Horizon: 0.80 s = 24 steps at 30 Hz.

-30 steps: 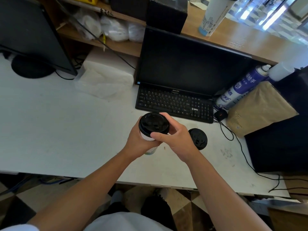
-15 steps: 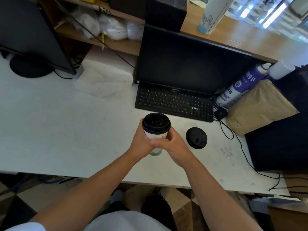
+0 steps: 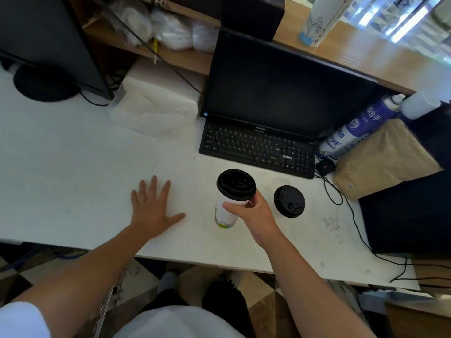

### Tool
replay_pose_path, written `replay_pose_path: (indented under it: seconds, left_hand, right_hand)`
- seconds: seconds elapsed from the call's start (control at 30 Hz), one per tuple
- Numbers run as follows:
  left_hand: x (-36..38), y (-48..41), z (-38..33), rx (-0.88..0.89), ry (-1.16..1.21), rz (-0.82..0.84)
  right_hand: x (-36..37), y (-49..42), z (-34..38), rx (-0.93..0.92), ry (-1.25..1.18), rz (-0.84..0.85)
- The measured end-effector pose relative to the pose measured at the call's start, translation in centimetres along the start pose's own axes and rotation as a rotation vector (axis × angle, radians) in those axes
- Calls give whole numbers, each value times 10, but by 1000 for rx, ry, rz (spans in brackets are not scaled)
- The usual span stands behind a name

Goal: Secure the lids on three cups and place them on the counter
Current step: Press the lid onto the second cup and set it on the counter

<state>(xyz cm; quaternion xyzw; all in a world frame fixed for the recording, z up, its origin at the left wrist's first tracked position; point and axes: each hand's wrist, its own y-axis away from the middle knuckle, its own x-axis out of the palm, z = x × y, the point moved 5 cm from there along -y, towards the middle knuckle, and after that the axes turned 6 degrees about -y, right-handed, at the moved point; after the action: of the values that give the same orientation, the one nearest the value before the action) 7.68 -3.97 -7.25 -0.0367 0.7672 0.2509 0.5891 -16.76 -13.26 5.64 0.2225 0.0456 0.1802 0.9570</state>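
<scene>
A white paper cup (image 3: pixel 225 211) with a black lid (image 3: pixel 236 184) on top is held in my right hand (image 3: pixel 256 214), which wraps its right side just above the white desk (image 3: pixel 73 172). A second black lid (image 3: pixel 289 201) lies loose on the desk just right of that hand. My left hand (image 3: pixel 153 208) rests flat on the desk to the left of the cup, fingers spread, holding nothing. A tall white cup (image 3: pixel 322 18) stands on the raised wooden counter (image 3: pixel 380 57) at the back right.
A black keyboard (image 3: pixel 256 148) and monitor (image 3: pixel 280 86) sit right behind the cup. A second monitor (image 3: pixel 48 42) is at the far left, white paper stacks (image 3: pixel 156 103) between them. A blue spray can (image 3: pixel 358 125), a brown paper bag (image 3: pixel 383 159) and cables (image 3: pixel 353 215) crowd the right.
My left hand has let go of the cup and moved left to lie flat on the desk. My right hand now holds the lidded cup alone.
</scene>
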Motion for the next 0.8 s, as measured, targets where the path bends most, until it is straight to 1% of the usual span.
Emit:
replay_pose_path:
  seconds: [0.07, 0.2, 0.33, 0.57, 0.6, 0.67, 0.8]
  left_hand:
    - [11, 2, 10, -42, -38, -8]
    - [16, 3, 3, -68, -90, -50]
    - [18, 2, 5, -63, -81, -123]
    - [19, 0, 5, -61, -90, -145]
    - [18, 1, 5, -60, -92, -144]
    - [18, 1, 5, -55, -88, -148]
    - [18, 1, 5, -58, -80, -156]
  right_hand:
    - [2, -1, -2, 8, 0, -9]
    - [11, -7, -8, 27, 5, -12]
    - [20, -13, -12, 29, 19, -7]
    - [27, -20, -4, 22, 91, -9]
    - [27, -20, 1, 12, 144, -8]
    - [27, -21, 17, -46, 331, -2]
    - [35, -26, 66, -298, 809, 54]
